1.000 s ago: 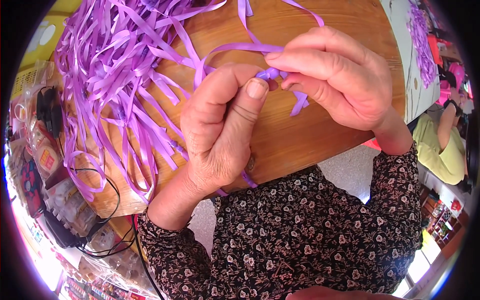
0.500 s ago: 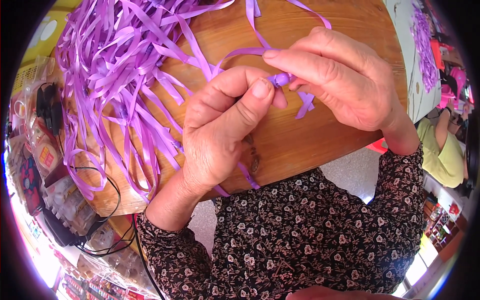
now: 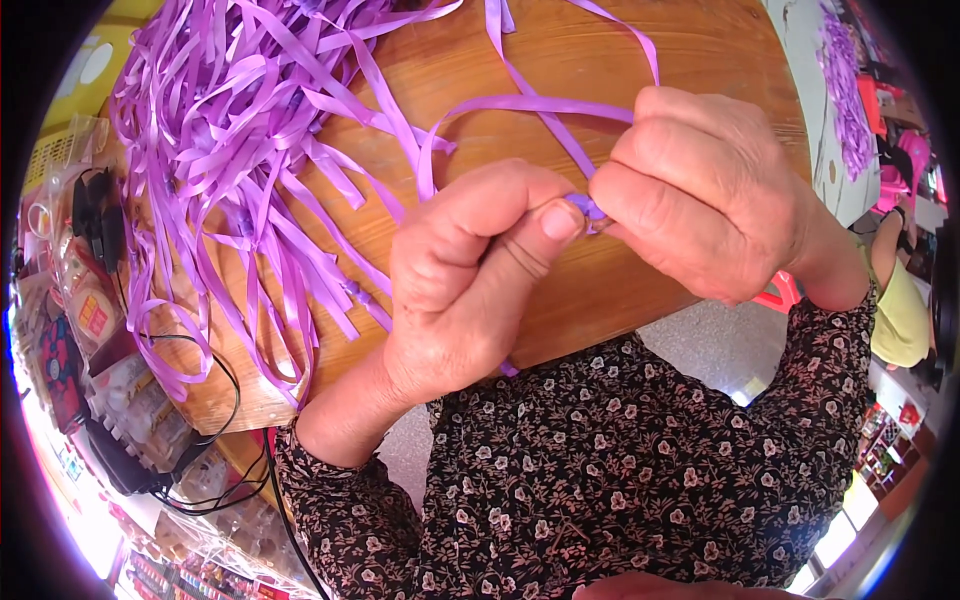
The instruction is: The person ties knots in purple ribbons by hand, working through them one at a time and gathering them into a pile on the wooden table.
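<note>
The left hand (image 3: 465, 285) and the right hand (image 3: 705, 195) meet over the round wooden desk (image 3: 620, 300), both grips closed from either side on one small knot in a thin purple satin ribbon (image 3: 585, 208), thumb pressed to forefinger. From the knot the ribbon loops up and away across the desk. A loose heap of purple ribbon strips (image 3: 250, 170) lies on the desk, left of the knot.

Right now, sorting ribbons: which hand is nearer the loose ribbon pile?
Left. The left hand sits beside the ribbon pile; the right hand is farther right.
</note>
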The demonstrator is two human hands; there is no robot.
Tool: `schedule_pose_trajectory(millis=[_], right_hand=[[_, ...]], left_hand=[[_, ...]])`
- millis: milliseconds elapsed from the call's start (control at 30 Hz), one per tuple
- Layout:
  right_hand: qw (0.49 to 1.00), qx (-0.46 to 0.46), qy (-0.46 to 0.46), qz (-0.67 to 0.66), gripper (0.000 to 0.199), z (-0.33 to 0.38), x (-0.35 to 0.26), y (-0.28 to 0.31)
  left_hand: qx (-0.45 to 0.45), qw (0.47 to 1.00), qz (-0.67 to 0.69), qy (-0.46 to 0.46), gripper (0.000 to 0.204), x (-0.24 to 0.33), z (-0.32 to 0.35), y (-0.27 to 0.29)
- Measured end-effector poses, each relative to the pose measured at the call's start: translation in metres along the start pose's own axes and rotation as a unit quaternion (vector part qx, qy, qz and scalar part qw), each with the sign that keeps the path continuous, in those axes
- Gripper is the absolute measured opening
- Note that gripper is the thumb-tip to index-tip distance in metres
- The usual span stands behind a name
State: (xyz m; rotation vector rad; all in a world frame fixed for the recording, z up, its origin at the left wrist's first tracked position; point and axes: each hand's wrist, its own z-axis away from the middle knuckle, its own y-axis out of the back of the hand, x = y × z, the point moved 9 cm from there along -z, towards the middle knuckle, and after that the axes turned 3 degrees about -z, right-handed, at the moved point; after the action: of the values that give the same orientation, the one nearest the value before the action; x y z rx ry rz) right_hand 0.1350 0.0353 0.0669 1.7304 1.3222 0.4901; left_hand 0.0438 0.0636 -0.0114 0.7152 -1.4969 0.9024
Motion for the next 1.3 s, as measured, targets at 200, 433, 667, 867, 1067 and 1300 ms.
schedule_pose_trajectory(millis=[200, 433, 667, 867, 1067, 1300], right_hand=[[0.999, -0.039, -0.025, -0.024, 0.031, 0.003, 0.002, -0.009], [0.997, -0.071, -0.012, 0.008, 0.023, 0.001, 0.002, -0.018], [0.956, -0.059, -0.170, -0.230, 0.022, 0.003, 0.011, -0.019], [0.577, -0.102, -0.522, -0.619, 0.030, 0.036, 0.019, -0.066], [0.285, 0.042, -0.510, -0.810, 0.034, 0.055, 0.007, -0.086], [0.641, -0.015, -0.504, -0.579, 0.047, 0.027, 0.051, -0.067]], left_hand=[[-0.003, 0.998, -0.043, -0.040, 0.006, -0.001, 0.003, -0.005], [0.026, 0.994, 0.074, 0.073, 0.008, -0.016, 0.006, -0.005], [-0.010, 0.934, -0.276, -0.224, 0.013, 0.040, 0.012, -0.011], [0.017, 0.877, -0.332, -0.347, 0.027, 0.055, 0.017, -0.009], [0.014, 0.801, -0.446, -0.400, 0.026, 0.057, 0.014, -0.020], [0.106, 0.934, -0.209, -0.270, 0.007, 0.033, -0.014, 0.018]])
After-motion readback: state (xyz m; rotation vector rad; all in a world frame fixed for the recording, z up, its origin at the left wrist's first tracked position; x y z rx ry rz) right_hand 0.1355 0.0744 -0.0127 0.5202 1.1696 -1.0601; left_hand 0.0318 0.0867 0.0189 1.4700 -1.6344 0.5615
